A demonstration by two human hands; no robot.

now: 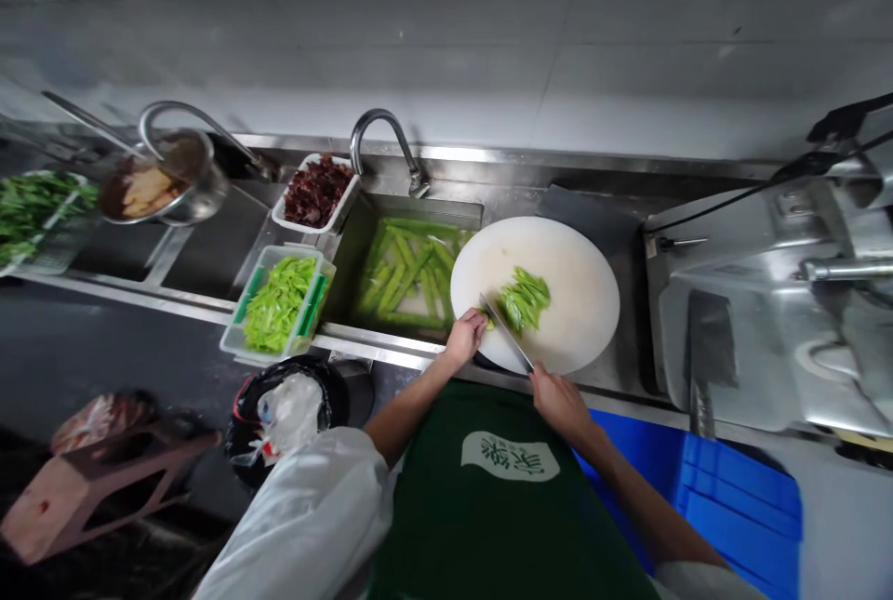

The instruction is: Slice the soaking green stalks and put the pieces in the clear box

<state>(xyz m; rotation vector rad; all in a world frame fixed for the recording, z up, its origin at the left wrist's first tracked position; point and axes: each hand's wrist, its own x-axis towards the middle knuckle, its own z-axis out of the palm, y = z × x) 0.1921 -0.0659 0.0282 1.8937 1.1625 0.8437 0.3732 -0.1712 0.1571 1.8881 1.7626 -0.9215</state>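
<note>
My right hand (560, 403) is wrapped round the handle of a kitchen knife (508, 336), its blade angled across the left part of a round white cutting board (586, 302). At the board's left edge, the curled fingers of my left hand (466, 340) hold the end of a green vegetable stalk (490, 323), mostly hidden by the fingers and close to the blade. Right of the blade lies a small heap of slanted green slices (525, 298). Long green stalks (411, 270) sit in water in the sink left of the board.
A clear tub (317, 312) of green slices rests on the sink's front edge. Behind it are a white basket (341, 205) of dark red leaves and a faucet (383, 121). A steel pot (202, 186) stands farther left. Below are a lined bin (339, 395) and a blue crate (739, 507).
</note>
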